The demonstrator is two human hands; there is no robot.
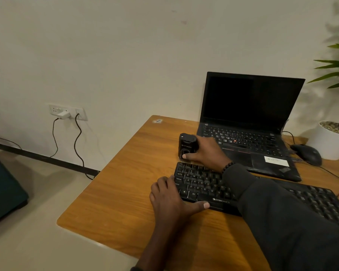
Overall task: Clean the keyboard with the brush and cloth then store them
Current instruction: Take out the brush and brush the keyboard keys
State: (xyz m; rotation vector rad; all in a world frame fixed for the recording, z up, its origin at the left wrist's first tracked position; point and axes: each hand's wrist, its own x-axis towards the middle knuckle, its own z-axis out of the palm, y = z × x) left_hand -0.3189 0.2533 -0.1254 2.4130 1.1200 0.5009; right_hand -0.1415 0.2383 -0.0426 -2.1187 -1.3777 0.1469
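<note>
Right hand point(205, 153): fingers curled round a small black case point(187, 146) standing on the desk point(114, 184) just behind the keyboard's point(204, 184) left end, thumb across its lower front. Looks like a firm grip.

Left hand point(170, 196): lies flat on the keyboard's left end, fingers straight over the edge, thumb stretched along the front lip beside the Zebronics logo. It presses and steadies; nothing is gripped.

Step in hand, my read: fetching the cleaning kit, since neither brush nor cloth is out. To do it well, lift the case straight up before bringing it forward, so it clears the back row of keys. Keep the left hand pressing so the board does not slide, and set the case down on bare desk at the left, where there is room to open it.

Hard to tell:
- Whether the case holds the brush and cloth; it is dark and its label is unreadable.
- Right fingertips are hidden behind the case.
- The right sleeve point(282, 212) covers the middle of the keyboard.
- The keyboard's right end is cut off by the frame edge.
- Dust on the keys cannot be judged in this dim light.

Laptop point(250, 106) open with a dark screen behind; mouse point(307, 153) and plant pot point(329, 145) at right.
</note>
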